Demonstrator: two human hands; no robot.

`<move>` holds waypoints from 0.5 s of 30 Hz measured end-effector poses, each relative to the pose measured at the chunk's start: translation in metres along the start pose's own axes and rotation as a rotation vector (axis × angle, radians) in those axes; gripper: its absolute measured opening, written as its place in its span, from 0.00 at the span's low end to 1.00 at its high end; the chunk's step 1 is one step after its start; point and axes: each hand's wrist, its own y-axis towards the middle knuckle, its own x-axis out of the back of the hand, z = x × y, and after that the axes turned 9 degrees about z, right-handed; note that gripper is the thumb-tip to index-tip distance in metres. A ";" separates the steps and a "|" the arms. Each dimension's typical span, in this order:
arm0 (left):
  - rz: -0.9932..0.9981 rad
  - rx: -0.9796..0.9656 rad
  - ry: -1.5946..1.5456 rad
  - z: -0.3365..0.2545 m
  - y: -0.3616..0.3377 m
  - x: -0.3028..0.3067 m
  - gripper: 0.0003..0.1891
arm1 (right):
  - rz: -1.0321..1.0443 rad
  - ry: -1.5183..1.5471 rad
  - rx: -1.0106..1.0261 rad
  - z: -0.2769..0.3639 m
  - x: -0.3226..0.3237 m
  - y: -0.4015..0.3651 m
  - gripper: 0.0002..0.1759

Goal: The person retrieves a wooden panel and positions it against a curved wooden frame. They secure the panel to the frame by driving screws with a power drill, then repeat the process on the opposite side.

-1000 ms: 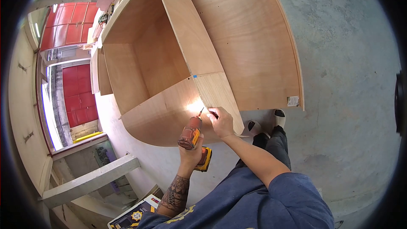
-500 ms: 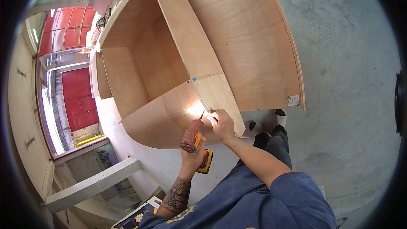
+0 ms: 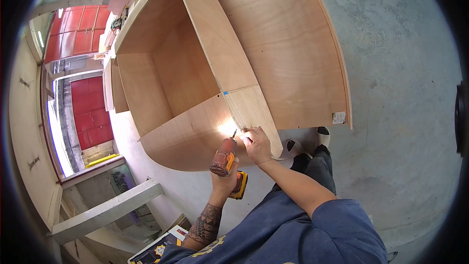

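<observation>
My left hand [image 3: 224, 181] is wrapped round the grip of a red and black power drill [image 3: 223, 157] with a yellow-edged battery. The drill's bit points up at a plywood panel [image 3: 190, 139], where its light makes a bright spot near the edge. Just right of the bit, my right hand [image 3: 256, 146] is closed at the edge of a pale wood strip [image 3: 254, 117]. Its fingertips are pinched together, and anything between them is too small to make out. A bit of blue tape [image 3: 225, 93] marks the corner above.
An open plywood compartment [image 3: 168, 73] rises at the upper left. To the right lies a wide curved panel [image 3: 288, 54] with a white label [image 3: 338, 117]. My shoes [image 3: 323, 137] stand on the grey floor [image 3: 400, 117]. A concrete beam [image 3: 110, 210] crosses the lower left.
My hands and the drill sit very slightly farther right in the view, and the wooden pieces have shifted a little too. Both grips look the same.
</observation>
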 end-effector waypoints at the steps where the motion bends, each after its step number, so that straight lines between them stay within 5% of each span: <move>1: 0.024 0.056 -0.017 0.005 0.001 0.000 0.26 | 0.008 -0.007 0.005 -0.002 -0.001 0.000 0.02; 15: 0.034 0.063 -0.040 0.017 0.008 -0.005 0.25 | 0.051 -0.034 -0.003 -0.003 0.000 -0.002 0.05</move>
